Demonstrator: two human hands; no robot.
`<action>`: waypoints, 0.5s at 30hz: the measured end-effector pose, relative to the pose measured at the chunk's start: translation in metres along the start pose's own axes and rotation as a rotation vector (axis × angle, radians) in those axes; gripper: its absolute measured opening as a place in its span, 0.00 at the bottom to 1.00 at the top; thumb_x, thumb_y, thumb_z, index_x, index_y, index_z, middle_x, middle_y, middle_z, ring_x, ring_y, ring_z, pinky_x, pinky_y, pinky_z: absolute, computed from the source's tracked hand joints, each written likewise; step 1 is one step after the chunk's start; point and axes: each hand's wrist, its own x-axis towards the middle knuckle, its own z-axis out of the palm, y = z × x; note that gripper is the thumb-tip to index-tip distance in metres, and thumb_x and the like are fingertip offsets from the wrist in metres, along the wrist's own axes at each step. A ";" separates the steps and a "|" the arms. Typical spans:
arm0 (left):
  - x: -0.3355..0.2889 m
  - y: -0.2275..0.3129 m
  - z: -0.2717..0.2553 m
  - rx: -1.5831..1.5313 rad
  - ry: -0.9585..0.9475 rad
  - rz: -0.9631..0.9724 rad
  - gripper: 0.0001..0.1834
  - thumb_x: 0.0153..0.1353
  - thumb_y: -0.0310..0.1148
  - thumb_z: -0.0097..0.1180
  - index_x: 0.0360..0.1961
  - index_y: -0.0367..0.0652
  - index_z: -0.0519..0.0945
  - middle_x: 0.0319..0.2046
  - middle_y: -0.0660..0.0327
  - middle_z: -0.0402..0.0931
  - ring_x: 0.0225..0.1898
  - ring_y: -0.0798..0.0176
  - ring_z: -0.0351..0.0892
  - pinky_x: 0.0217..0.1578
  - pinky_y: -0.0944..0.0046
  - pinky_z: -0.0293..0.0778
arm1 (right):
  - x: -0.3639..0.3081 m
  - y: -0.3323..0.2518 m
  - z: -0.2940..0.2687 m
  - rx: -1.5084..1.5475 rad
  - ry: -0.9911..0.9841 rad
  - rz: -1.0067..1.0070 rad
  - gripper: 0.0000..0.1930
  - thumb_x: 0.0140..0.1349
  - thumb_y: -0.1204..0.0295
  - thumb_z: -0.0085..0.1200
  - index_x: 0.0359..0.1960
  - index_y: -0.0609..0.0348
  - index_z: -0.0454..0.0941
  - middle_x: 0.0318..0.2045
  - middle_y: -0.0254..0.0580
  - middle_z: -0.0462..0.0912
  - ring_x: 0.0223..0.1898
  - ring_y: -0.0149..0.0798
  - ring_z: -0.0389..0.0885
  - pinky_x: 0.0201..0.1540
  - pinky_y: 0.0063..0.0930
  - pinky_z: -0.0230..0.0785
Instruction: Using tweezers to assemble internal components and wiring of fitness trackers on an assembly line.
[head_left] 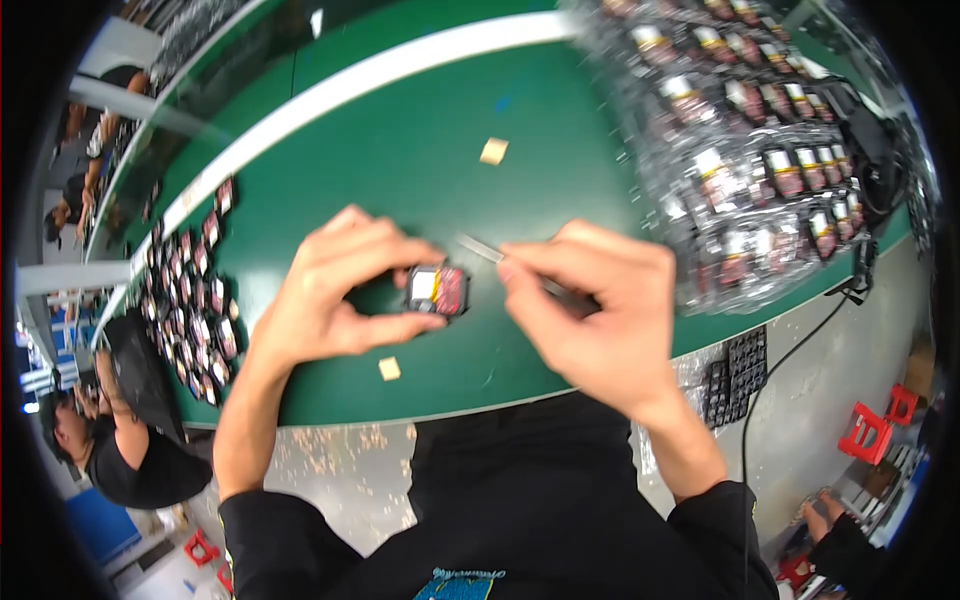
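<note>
Between the thumb and fingers of my left hand (325,285) is a small black square device, like a watch body (452,290), gripped by its edges. Its upturned face has a white patch, a thin yellow strip and a reddish part. My right hand (610,300) is closed round slim metal tweezers (482,247). Their tip points up and left, just beyond the device and apart from it. I cannot make out anything in the tip. One small yellowish square (389,369) lies below my left hand, and another yellowish square (493,151) lies farther off on the green table (400,160).
Many similar devices (190,310) are heaped at the table's left. Clear plastic trays (700,210) full of them cover the right side. A black cable (765,390) hangs off the right edge. Another person (140,450) sits at the left; red stools (866,434) stand right.
</note>
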 end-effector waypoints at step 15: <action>0.264 -0.001 -0.028 -0.069 0.085 0.093 0.24 0.60 0.42 0.80 0.55 0.43 0.92 0.37 0.68 0.81 0.33 0.71 0.66 0.35 0.65 0.68 | -0.002 -0.004 -0.006 0.147 0.013 0.016 0.05 0.65 0.79 0.67 0.40 0.70 0.90 0.26 0.49 0.84 0.24 0.48 0.84 0.29 0.39 0.74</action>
